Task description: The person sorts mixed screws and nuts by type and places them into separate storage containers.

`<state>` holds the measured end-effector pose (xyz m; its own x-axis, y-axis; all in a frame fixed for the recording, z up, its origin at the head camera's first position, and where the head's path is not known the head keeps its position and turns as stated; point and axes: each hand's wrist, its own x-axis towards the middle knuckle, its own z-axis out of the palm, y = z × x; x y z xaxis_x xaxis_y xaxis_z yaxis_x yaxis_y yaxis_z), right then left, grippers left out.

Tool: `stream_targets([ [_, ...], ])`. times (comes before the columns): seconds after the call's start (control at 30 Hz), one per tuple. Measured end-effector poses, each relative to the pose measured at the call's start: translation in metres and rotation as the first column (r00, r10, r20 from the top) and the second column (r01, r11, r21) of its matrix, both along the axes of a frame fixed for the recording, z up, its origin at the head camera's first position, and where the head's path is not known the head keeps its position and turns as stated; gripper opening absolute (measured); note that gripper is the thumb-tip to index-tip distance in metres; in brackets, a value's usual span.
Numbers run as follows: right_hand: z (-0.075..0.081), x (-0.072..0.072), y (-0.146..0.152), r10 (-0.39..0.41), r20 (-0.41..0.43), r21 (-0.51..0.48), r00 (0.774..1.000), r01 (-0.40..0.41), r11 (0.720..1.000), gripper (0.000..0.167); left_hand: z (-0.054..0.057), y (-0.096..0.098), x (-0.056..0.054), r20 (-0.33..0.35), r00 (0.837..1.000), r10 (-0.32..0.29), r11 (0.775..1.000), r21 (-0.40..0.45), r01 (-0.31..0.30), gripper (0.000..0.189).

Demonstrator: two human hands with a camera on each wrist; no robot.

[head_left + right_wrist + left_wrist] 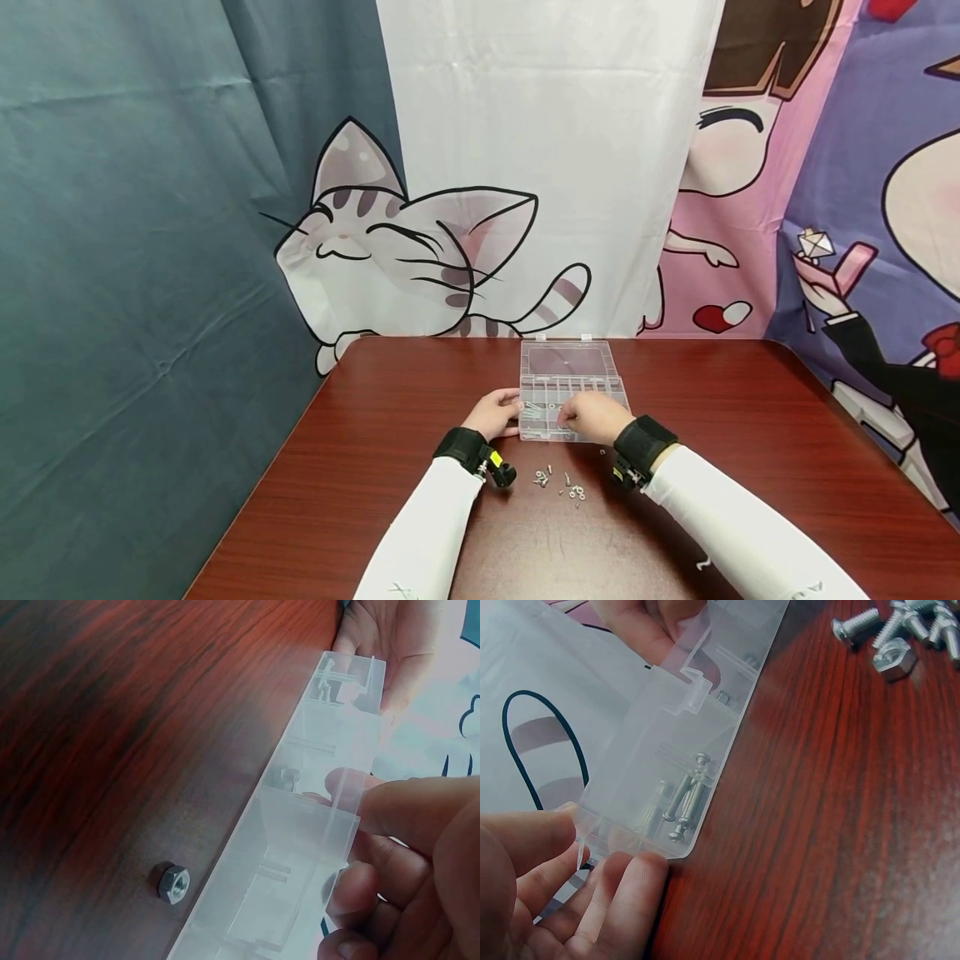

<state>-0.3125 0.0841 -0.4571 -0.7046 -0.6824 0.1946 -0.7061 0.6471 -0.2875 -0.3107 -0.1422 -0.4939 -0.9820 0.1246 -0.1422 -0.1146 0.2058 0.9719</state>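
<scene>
A clear plastic compartment box (534,432) lies on the table with its lid raised at the back. My left hand (495,414) grips its left end, thumb at the rim and fingertips against the corner in the left wrist view. Several long screws (686,799) lie in the compartment beside that hand. My right hand (597,417) reaches into a front compartment, thumb and finger lowered inside. Close to those fingertips sits a small metal piece (289,778), blurred by the wall. Whether the fingertips pinch anything is hidden.
Loose screws and nuts (896,660) lie in small groups on the reddish-brown table (390,500) in front of the box. A single nut (174,884) lies near its front wall. The transparent lid (567,361) leans at the back, near the printed curtain (622,167).
</scene>
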Motion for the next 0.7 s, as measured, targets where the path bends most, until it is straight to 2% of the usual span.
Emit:
stream_targets([
  [0.3,0.002,0.003,0.001,0.015,0.035,-0.019,0.999,-0.014,1.0,0.015,0.0,0.0,0.0,-0.003,1.0,-0.003,1.0,0.002,0.003,0.045],
  [0.5,-0.003,0.003,0.001,-0.05,0.086,-0.021,0.995,0.052,0.998,0.014,-0.001,-0.001,-0.003,0.004,1.0,0.002,1.0,-0.008,-0.002,0.044],
  [0.7,0.0,0.013,0.005,-0.085,0.103,-0.096,0.991,0.095,0.991,0.012,-0.002,0.0,-0.003,0.006,1.0,0.001,1.0,-0.013,-0.001,0.044],
])
